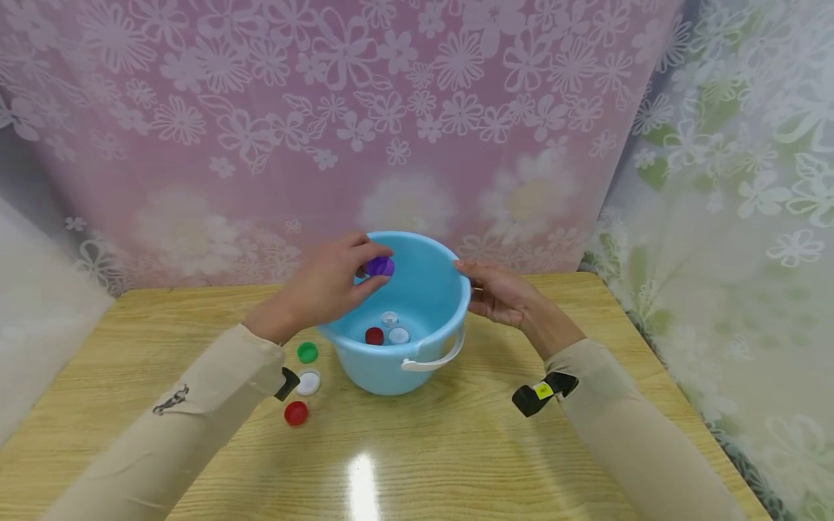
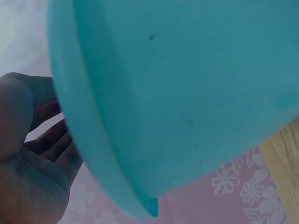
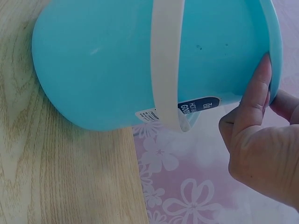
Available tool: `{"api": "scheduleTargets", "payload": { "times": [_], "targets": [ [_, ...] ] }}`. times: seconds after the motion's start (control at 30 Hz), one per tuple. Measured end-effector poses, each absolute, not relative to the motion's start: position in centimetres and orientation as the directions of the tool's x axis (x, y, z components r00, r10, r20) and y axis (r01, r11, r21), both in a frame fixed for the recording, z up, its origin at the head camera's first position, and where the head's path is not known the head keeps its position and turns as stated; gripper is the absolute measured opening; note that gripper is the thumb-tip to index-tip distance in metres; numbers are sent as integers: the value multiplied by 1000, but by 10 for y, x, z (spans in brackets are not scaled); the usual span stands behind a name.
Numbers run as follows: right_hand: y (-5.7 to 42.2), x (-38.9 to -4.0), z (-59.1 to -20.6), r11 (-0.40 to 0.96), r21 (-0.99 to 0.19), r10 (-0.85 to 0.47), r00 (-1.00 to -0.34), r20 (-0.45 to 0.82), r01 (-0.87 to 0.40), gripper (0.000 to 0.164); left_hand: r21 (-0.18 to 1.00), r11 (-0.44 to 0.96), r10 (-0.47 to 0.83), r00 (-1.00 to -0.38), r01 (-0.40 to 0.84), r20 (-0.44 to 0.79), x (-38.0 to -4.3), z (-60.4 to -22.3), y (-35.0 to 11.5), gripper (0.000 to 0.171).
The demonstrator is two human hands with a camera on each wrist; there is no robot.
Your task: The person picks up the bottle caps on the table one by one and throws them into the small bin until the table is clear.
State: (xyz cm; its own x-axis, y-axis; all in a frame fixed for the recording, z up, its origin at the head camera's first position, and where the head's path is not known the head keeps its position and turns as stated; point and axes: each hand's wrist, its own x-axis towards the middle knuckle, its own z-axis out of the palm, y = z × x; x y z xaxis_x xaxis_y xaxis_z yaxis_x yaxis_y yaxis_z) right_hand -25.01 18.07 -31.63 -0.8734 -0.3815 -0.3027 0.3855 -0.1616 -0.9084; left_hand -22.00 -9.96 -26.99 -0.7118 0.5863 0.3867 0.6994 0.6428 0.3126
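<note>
A light blue bucket (image 1: 384, 369) stands on the table. My left hand (image 1: 326, 278) pinches a purple bottle cap (image 1: 381, 267) between thumb and fingers, over the bucket's opening at its left side. In the left wrist view the bucket's rim (image 2: 77, 93) hides the fingertips of that hand. My right hand (image 1: 498, 293) holds the rim on the right, thumb on top and fingers against the outer wall, as the right wrist view shows. Inside the bucket lie a red cap (image 1: 374, 336) and two white caps, one of them the larger white cap (image 1: 399, 336).
Left of the bucket, a green cap (image 1: 308, 352), a white cap (image 1: 309, 382) and a red cap (image 1: 296, 413) lie on the wooden table (image 1: 430, 463). The bucket's white handle (image 1: 433, 362) hangs down in front. A pink floral curtain (image 1: 293, 145) hangs behind the table.
</note>
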Motion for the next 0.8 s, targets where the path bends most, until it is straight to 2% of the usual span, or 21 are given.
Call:
{"api": "scheduleTargets", "payload": {
  "times": [0.4, 0.8],
  "targets": [
    [178, -250, -316, -165, -909, -382, -875, -298, 382, 36, 315, 613, 623, -688, 725, 372, -224, -286, -93, 33],
    [180, -249, -317, -170, -907, -381, -874, -301, 386, 37, 314, 621, 628, -695, 719, 350, -228, -297, -93, 35]
  ]
}}
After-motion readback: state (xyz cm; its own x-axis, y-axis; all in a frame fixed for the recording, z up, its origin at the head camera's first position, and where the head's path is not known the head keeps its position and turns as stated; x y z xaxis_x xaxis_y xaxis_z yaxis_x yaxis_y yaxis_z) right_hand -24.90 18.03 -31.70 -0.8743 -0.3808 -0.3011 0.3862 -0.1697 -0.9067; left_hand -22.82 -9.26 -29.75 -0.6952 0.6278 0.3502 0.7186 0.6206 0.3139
